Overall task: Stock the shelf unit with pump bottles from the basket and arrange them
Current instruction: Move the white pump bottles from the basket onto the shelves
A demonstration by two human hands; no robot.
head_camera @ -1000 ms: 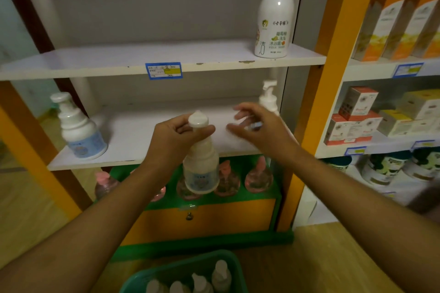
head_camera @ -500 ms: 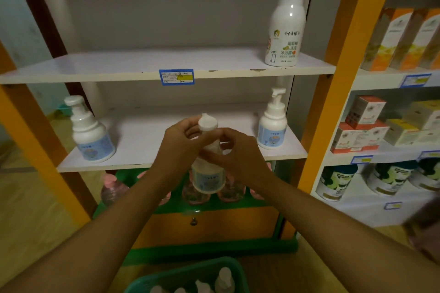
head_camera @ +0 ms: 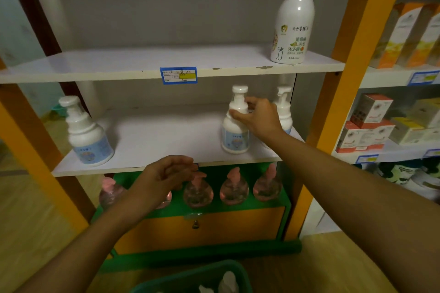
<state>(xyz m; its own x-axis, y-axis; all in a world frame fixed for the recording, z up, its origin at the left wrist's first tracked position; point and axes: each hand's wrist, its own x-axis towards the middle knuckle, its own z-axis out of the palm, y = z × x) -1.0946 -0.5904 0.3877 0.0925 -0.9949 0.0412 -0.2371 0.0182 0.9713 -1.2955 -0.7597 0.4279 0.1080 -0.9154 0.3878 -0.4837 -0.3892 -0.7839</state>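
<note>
A white pump bottle with a blue label (head_camera: 235, 131) stands upright on the middle shelf (head_camera: 166, 140), right of centre. My right hand (head_camera: 258, 118) grips its neck. Just behind that hand stands another white pump bottle (head_camera: 284, 112). A third one (head_camera: 87, 135) stands at the shelf's left end. My left hand (head_camera: 164, 179) hovers below the shelf's front edge, fingers loosely apart, holding nothing. The green basket (head_camera: 190, 278) sits at the bottom edge with white pump tops (head_camera: 227, 280) showing inside.
A tall white bottle (head_camera: 294, 24) stands on the upper shelf (head_camera: 142, 64), right side. Several clear pink pump bottles (head_camera: 234, 188) line the green ledge below. An orange post (head_camera: 352, 78) divides off shelves of boxes (head_camera: 366, 123) on the right.
The bottle went from both hands in front of the shelf up onto the middle shelf, carried by my right hand. My left hand let go and dropped below the shelf edge.
</note>
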